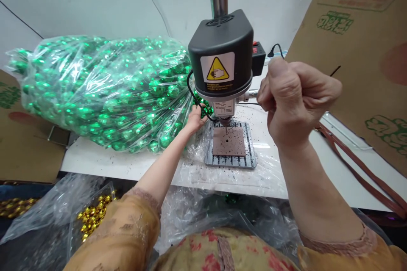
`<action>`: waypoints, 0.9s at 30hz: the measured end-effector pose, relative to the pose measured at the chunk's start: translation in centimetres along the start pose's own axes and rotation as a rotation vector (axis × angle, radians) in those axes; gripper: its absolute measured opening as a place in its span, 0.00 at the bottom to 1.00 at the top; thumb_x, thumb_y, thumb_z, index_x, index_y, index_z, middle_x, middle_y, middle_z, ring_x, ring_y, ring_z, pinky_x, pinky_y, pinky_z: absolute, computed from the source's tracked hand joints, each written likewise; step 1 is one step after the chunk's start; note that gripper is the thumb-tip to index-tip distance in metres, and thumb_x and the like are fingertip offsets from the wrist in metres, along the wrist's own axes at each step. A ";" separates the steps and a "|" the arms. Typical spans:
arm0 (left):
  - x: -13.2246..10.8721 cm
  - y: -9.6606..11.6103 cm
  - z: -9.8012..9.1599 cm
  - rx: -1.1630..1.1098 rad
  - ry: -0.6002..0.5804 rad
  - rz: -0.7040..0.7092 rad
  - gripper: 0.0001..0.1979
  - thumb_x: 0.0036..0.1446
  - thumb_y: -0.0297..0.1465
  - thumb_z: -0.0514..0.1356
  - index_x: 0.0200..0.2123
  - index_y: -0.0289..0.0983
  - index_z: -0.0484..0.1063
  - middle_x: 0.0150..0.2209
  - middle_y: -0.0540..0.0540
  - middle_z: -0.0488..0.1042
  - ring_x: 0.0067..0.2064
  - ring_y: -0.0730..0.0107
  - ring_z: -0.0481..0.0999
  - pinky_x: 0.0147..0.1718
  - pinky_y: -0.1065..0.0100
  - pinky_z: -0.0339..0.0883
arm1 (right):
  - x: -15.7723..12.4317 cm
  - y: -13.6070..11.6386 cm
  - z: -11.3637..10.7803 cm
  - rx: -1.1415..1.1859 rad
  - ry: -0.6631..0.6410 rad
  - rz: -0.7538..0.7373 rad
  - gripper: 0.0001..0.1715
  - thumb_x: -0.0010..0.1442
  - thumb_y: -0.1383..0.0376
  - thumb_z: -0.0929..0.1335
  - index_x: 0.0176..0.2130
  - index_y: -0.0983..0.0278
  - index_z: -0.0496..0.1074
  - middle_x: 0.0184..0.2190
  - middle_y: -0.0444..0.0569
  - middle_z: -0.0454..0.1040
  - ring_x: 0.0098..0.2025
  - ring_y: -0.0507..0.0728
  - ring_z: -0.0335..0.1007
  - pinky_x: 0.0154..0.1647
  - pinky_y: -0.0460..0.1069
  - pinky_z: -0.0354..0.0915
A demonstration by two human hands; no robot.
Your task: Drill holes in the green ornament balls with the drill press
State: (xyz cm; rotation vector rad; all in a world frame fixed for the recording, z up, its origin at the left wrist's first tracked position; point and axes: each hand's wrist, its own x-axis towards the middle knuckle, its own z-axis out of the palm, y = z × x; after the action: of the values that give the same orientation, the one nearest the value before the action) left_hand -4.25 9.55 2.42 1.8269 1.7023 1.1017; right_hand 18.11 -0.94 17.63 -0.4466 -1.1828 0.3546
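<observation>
A small bench drill [223,61] with a black head stands on the white table [127,163], above a brown pad on a ribbed metal base [229,144]. My right hand [294,101] is closed in a fist around the drill's side lever [252,93]. My left hand [194,119] reaches to the mouth of a large clear bag of green faceted beads [98,91], left of the drill. Its fingers curl among the beads, and what they hold is hidden.
Brown cardboard sheets lean at the right [359,51] and left [19,135]. A brown strap [359,169] lies on the table's right side. Below the table edge are plastic bags with gold beads [93,216]. Dark debris speckles the table around the drill.
</observation>
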 end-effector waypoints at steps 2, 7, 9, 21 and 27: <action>-1.6 0.1 -1.1 -0.042 0.001 -0.008 0.19 0.50 0.27 0.68 0.48 0.39 0.74 0.44 0.42 0.73 0.44 0.60 0.75 0.49 0.60 0.70 | 0.0 -0.1 -0.1 -0.016 -0.016 0.004 0.26 0.64 0.59 0.71 0.17 0.59 0.64 0.14 0.41 0.60 0.17 0.51 0.53 0.20 0.54 0.51; -7.1 1.3 -2.9 -0.644 -0.044 -0.339 0.21 0.60 0.41 0.61 0.55 0.43 0.68 0.42 0.46 0.75 0.32 0.68 0.77 0.33 0.66 0.72 | -0.1 0.0 -0.1 0.017 -0.010 -0.019 0.25 0.64 0.62 0.70 0.17 0.60 0.65 0.13 0.41 0.58 0.16 0.49 0.51 0.18 0.52 0.48; -9.2 2.0 -3.0 -0.859 -0.117 -0.439 0.23 0.60 0.45 0.62 0.56 0.44 0.68 0.43 0.44 0.77 0.34 0.66 0.79 0.32 0.65 0.73 | -0.1 0.1 -0.1 0.031 0.003 -0.029 0.25 0.64 0.63 0.71 0.17 0.61 0.65 0.13 0.40 0.58 0.16 0.48 0.51 0.17 0.51 0.48; -11.6 3.2 -0.8 -0.702 -0.186 -0.285 0.29 0.49 0.44 0.74 0.50 0.38 0.71 0.42 0.45 0.79 0.41 0.65 0.78 0.38 0.66 0.73 | -0.3 0.3 -0.2 -0.013 -0.024 -0.072 0.26 0.65 0.58 0.69 0.19 0.60 0.63 0.13 0.40 0.57 0.16 0.49 0.51 0.19 0.51 0.51; -11.1 2.8 0.6 -0.625 -0.249 -0.092 0.30 0.53 0.45 0.72 0.55 0.38 0.70 0.50 0.41 0.79 0.50 0.61 0.78 0.51 0.59 0.72 | -0.2 0.0 -0.2 -0.020 -0.018 -0.031 0.27 0.63 0.55 0.71 0.17 0.59 0.63 0.13 0.40 0.58 0.16 0.49 0.54 0.19 0.52 0.53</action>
State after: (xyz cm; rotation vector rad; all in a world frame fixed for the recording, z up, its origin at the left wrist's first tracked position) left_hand -1.37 -1.45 1.18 1.4008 1.1175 1.1444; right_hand 18.19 -1.08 17.42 -0.4427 -1.2101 0.3214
